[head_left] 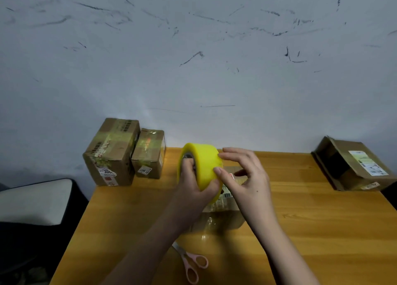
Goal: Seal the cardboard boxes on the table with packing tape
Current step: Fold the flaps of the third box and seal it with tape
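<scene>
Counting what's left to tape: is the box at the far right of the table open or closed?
Open. The far-right box lies tipped, flaps spread, its dark inside facing the camera.

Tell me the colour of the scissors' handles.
Pale pink; the scissors show only in the head view, near the table's front edge.
</scene>
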`<state>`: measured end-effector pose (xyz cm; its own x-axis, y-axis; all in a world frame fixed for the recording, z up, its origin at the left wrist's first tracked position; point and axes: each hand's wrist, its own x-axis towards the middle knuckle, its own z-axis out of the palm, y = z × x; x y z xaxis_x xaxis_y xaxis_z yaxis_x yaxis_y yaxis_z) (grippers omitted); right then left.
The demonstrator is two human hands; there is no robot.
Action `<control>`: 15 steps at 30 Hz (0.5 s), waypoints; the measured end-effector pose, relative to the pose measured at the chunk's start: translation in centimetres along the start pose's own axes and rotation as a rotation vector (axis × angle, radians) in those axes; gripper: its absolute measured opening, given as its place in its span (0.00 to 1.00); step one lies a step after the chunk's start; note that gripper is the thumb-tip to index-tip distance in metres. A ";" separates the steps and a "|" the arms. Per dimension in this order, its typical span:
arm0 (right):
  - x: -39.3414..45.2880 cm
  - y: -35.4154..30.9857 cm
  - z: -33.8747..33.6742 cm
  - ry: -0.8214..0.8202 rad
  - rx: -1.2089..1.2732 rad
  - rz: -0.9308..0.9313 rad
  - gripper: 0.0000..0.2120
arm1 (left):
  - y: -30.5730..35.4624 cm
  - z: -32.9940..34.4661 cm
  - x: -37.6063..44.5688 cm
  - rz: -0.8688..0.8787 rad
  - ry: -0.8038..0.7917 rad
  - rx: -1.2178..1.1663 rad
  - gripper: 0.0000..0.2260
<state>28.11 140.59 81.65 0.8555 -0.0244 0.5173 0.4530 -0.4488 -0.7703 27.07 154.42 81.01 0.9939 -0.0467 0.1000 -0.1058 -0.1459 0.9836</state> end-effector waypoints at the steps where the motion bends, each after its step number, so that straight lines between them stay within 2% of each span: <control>1: 0.0 0.2 0.0 0.003 -0.010 -0.023 0.13 | 0.0 0.1 0.0 0.001 -0.005 0.001 0.22; 5: -0.5 0.4 0.4 0.084 -0.058 -0.094 0.06 | -0.2 0.2 0.0 -0.024 -0.032 -0.007 0.25; 9: -0.5 0.6 0.4 0.123 -0.163 -0.097 0.07 | -0.5 0.3 -0.2 -0.072 -0.073 -0.053 0.24; 12: -0.2 0.9 0.6 0.118 -0.215 -0.042 0.08 | -0.9 0.5 -0.4 -0.081 -0.059 -0.004 0.26; 15: 0.6 1.4 0.5 0.123 -0.193 0.089 0.05 | -1.1 0.8 -0.7 -0.047 -0.093 0.006 0.25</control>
<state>29.44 140.39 80.69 0.8475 -0.1753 0.5010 0.3106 -0.6017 -0.7359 26.43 153.79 79.77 0.9906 -0.1310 0.0393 -0.0597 -0.1556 0.9860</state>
